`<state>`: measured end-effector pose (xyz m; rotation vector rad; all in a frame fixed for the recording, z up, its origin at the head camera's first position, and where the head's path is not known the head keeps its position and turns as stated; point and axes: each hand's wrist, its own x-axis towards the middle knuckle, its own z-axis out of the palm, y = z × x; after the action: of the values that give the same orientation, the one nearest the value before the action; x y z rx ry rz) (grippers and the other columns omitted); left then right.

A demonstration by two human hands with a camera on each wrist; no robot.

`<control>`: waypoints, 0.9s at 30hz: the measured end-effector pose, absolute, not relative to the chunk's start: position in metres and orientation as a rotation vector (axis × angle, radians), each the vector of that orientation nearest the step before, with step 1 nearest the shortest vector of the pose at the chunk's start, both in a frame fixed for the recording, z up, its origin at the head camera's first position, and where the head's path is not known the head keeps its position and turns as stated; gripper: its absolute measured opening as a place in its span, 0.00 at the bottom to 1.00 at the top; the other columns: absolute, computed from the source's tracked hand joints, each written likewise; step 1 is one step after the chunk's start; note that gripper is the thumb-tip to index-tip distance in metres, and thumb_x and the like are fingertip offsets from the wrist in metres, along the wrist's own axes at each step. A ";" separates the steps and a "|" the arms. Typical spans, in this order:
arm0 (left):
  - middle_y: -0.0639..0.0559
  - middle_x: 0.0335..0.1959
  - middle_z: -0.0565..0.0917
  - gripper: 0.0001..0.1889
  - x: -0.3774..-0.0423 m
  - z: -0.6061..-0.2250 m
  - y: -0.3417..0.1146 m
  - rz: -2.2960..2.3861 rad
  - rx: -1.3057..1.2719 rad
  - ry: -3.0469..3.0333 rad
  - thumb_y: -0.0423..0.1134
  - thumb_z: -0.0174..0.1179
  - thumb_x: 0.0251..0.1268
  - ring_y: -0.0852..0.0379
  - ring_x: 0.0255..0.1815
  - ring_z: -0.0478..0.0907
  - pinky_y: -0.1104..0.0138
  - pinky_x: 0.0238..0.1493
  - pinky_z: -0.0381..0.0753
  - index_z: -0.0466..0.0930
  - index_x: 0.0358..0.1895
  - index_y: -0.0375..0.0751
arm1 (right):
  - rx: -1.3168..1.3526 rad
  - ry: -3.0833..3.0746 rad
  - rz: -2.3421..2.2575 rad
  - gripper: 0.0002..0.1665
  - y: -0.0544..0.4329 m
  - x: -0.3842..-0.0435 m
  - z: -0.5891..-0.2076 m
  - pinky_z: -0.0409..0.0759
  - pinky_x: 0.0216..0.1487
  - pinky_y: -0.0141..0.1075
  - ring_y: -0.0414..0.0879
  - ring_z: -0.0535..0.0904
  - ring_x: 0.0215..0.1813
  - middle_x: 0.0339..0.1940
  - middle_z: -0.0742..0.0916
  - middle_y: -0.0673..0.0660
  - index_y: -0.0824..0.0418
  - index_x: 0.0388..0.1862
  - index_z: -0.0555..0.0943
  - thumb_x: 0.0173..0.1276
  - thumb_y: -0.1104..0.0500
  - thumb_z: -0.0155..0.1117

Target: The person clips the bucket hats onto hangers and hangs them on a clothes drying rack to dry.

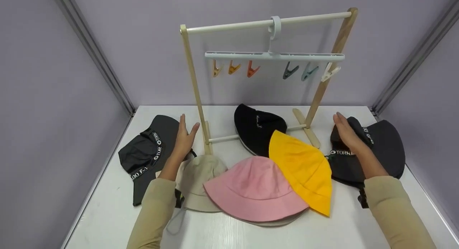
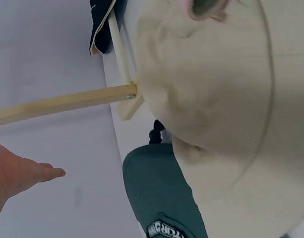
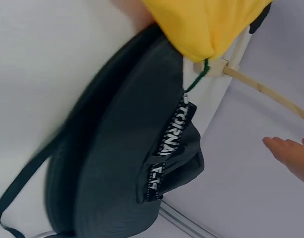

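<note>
My left hand (image 1: 183, 142) is held up with straight fingers, between a dark hat with a lettered band (image 1: 148, 136) and the rack's left post. Below its wrist lies a beige bucket hat (image 1: 202, 173). On the other side my right hand (image 1: 348, 133) is raised, fingers extended, in front of another dark lettered hat (image 1: 385, 145); whether it touches that hat I cannot tell. Neither hand holds anything. Between them lie a pink bucket hat (image 1: 254, 181), overlapping the beige one, a yellow bucket hat (image 1: 303, 166) and a black hat (image 1: 260, 127).
Behind the hats stands a wooden rack (image 1: 193, 73) with a white top bar. From it hangs a pale blue hanger (image 1: 247, 56) carrying several coloured clips (image 1: 252, 69). Everything stands on a white table (image 1: 107, 213) enclosed by pale walls. A dark strap (image 3: 23, 178) trails from the right-hand hat.
</note>
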<state>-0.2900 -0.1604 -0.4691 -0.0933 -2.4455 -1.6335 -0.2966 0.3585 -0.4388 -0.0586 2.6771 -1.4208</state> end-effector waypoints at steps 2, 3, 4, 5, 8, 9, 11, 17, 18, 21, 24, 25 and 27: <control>0.36 0.71 0.43 0.38 -0.295 -0.466 -0.156 -1.699 -0.048 -2.385 0.47 0.47 0.70 0.42 0.70 0.42 0.56 0.66 0.47 0.37 0.71 0.33 | -0.033 2.617 -1.510 0.48 0.357 -0.304 -0.433 0.35 0.65 0.54 0.63 0.33 0.70 0.71 0.37 0.69 0.65 0.71 0.27 0.69 0.32 0.23; 0.36 0.71 0.44 0.37 -0.297 -0.465 -0.154 -1.735 -0.025 -2.354 0.47 0.47 0.71 0.42 0.70 0.44 0.56 0.65 0.49 0.37 0.72 0.34 | -0.020 2.593 -1.544 0.48 0.356 -0.307 -0.430 0.36 0.65 0.53 0.62 0.34 0.70 0.71 0.37 0.68 0.65 0.70 0.26 0.69 0.32 0.23; 0.36 0.71 0.45 0.37 -0.299 -0.464 -0.152 -1.774 -0.007 -2.319 0.47 0.47 0.71 0.41 0.69 0.46 0.55 0.64 0.51 0.38 0.72 0.34 | -0.010 2.569 -1.580 0.48 0.356 -0.311 -0.427 0.37 0.66 0.52 0.62 0.35 0.70 0.71 0.36 0.68 0.64 0.70 0.26 0.69 0.32 0.24; 0.37 0.71 0.46 0.36 -0.301 -0.462 -0.150 -1.808 0.008 -2.285 0.46 0.46 0.71 0.41 0.69 0.47 0.55 0.64 0.53 0.38 0.72 0.34 | 0.000 2.548 -1.619 0.48 0.355 -0.314 -0.424 0.39 0.66 0.51 0.61 0.37 0.71 0.71 0.37 0.67 0.64 0.70 0.26 0.69 0.33 0.25; 0.38 0.71 0.49 0.33 -0.307 -0.458 -0.146 -1.870 0.031 -2.198 0.45 0.44 0.72 0.41 0.68 0.51 0.57 0.63 0.55 0.42 0.71 0.33 | 0.030 2.514 -1.730 0.46 0.352 -0.324 -0.415 0.43 0.67 0.47 0.59 0.40 0.71 0.72 0.40 0.67 0.66 0.71 0.29 0.72 0.38 0.32; 0.38 0.70 0.50 0.32 -0.310 -0.458 -0.145 -1.887 0.034 -2.164 0.44 0.44 0.72 0.42 0.68 0.52 0.58 0.63 0.56 0.44 0.71 0.33 | 0.049 2.509 -1.757 0.46 0.351 -0.327 -0.412 0.45 0.67 0.46 0.58 0.41 0.71 0.72 0.41 0.67 0.66 0.71 0.30 0.72 0.39 0.34; 0.38 0.69 0.53 0.30 -0.315 -0.456 -0.144 -1.910 0.036 -2.095 0.44 0.44 0.73 0.44 0.67 0.54 0.60 0.63 0.57 0.48 0.70 0.32 | 0.083 2.498 -1.810 0.44 0.348 -0.334 -0.407 0.47 0.67 0.44 0.57 0.42 0.71 0.72 0.43 0.67 0.67 0.72 0.33 0.73 0.42 0.37; 0.39 0.65 0.62 0.24 -0.323 -0.455 -0.143 -1.904 0.001 -1.964 0.40 0.44 0.73 0.46 0.64 0.60 0.62 0.61 0.60 0.58 0.66 0.30 | 0.135 2.391 -1.984 0.41 0.341 -0.350 -0.397 0.48 0.67 0.42 0.53 0.41 0.72 0.73 0.43 0.64 0.66 0.72 0.33 0.74 0.49 0.39; 0.39 0.64 0.63 0.23 -0.324 -0.455 -0.142 -1.903 -0.010 -1.954 0.39 0.44 0.73 0.47 0.64 0.61 0.62 0.60 0.61 0.59 0.65 0.30 | 0.137 2.365 -2.017 0.41 0.340 -0.352 -0.395 0.47 0.67 0.41 0.52 0.40 0.72 0.73 0.42 0.63 0.65 0.72 0.33 0.74 0.49 0.39; 0.40 0.62 0.67 0.21 -0.326 -0.455 -0.138 -1.922 -0.037 -1.906 0.39 0.45 0.72 0.48 0.61 0.65 0.60 0.57 0.65 0.64 0.63 0.30 | 0.127 2.265 -2.125 0.41 0.337 -0.355 -0.388 0.46 0.67 0.39 0.49 0.38 0.72 0.73 0.40 0.60 0.63 0.72 0.32 0.74 0.52 0.40; 0.39 0.57 0.71 0.20 -0.330 -0.454 -0.133 -1.967 -0.046 -1.838 0.38 0.47 0.71 0.49 0.57 0.69 0.58 0.54 0.68 0.67 0.61 0.30 | 0.097 2.198 -2.164 0.40 0.331 -0.354 -0.377 0.43 0.67 0.37 0.46 0.35 0.72 0.73 0.37 0.57 0.61 0.72 0.30 0.75 0.54 0.39; 0.39 0.55 0.72 0.19 -0.331 -0.454 -0.132 -1.980 -0.044 -1.816 0.38 0.47 0.71 0.49 0.55 0.70 0.58 0.53 0.69 0.68 0.60 0.29 | 0.081 2.181 -2.178 0.39 0.330 -0.356 -0.376 0.42 0.67 0.38 0.45 0.35 0.72 0.73 0.36 0.56 0.61 0.72 0.29 0.75 0.54 0.39; 0.39 0.52 0.74 0.18 -0.333 -0.453 -0.129 -1.996 -0.029 -1.780 0.37 0.48 0.71 0.50 0.53 0.71 0.58 0.51 0.70 0.69 0.58 0.28 | 0.054 2.163 -2.185 0.38 0.327 -0.360 -0.376 0.40 0.67 0.38 0.45 0.34 0.72 0.73 0.35 0.55 0.60 0.72 0.29 0.75 0.55 0.37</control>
<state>-0.3330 -0.1292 -0.4535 -0.0288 -1.7803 -1.9956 -0.3603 0.3270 -0.3762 0.0540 2.1628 -2.1849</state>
